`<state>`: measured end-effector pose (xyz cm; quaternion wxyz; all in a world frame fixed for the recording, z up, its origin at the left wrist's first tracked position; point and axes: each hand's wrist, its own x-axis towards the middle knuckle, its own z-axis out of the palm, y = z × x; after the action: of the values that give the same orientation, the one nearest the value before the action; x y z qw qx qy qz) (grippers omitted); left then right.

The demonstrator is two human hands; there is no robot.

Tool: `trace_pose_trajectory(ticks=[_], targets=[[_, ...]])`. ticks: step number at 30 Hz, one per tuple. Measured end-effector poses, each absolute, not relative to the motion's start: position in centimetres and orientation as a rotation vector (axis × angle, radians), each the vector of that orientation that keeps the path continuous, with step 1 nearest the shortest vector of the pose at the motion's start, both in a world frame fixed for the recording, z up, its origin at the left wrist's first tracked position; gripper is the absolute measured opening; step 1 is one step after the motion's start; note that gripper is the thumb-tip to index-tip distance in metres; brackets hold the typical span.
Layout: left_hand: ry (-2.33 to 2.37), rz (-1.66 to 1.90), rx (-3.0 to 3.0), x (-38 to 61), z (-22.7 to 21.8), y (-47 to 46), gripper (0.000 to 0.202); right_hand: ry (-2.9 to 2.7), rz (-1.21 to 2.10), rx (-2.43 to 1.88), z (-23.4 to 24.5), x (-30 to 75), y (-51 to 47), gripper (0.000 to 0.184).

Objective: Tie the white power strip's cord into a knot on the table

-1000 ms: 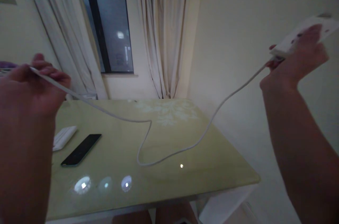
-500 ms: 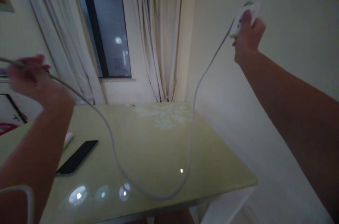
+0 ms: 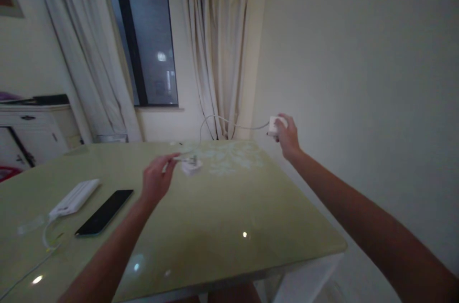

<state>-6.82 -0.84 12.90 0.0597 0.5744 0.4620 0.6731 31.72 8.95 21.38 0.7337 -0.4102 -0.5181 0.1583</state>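
Note:
My left hand [image 3: 158, 176] is over the middle of the table, thumb and fingers pinched on a white cord near its end. Just beyond the fingertips hangs a white plug [image 3: 192, 165] with metal prongs, blurred by motion. My right hand [image 3: 288, 133] is raised near the right wall, wrapped round a small white socket block [image 3: 275, 125]. The white cord [image 3: 229, 121] arcs loosely from that block towards the left hand. Fingers cover part of the block's face.
On the left of the glossy table [image 3: 222, 217] lie a black phone [image 3: 104, 213] and a white oblong block [image 3: 74, 199] with its own thin cord. A white cabinet [image 3: 53, 124] stands behind at left. Curtains [image 3: 222, 45] flank the window, and a wall rises along the right side.
Both hands have come inward: the left moved right, the right dropped and moved left with the socket block. The wide hanging loop of cord has become a smaller arc, and the plug now shows.

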Motion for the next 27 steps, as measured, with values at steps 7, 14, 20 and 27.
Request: trace_pose_trajectory(ticks=[7, 14, 20, 27], targets=[[1.335, 1.927, 1.252, 1.1, 3.7, 2.2, 0.031, -0.899, 0.917, -1.096, 8.5, 22.5, 6.9, 0.049], [1.163, 1.740, 1.368, 1.7, 1.2, 0.9, 0.043, -0.878, 1.354, -0.873, 2.9, 16.3, 3.6, 0.060], [1.322, 1.807, 1.475, 1.0, 1.3, 0.1, 0.039, -1.133, 1.482, -0.591, 1.7, 15.8, 1.5, 0.079], [1.371, 1.709, 1.831, 1.2, 0.6, -0.3, 0.031, -1.630, 0.631, -1.311, 1.3, 17.5, 2.3, 0.048]])
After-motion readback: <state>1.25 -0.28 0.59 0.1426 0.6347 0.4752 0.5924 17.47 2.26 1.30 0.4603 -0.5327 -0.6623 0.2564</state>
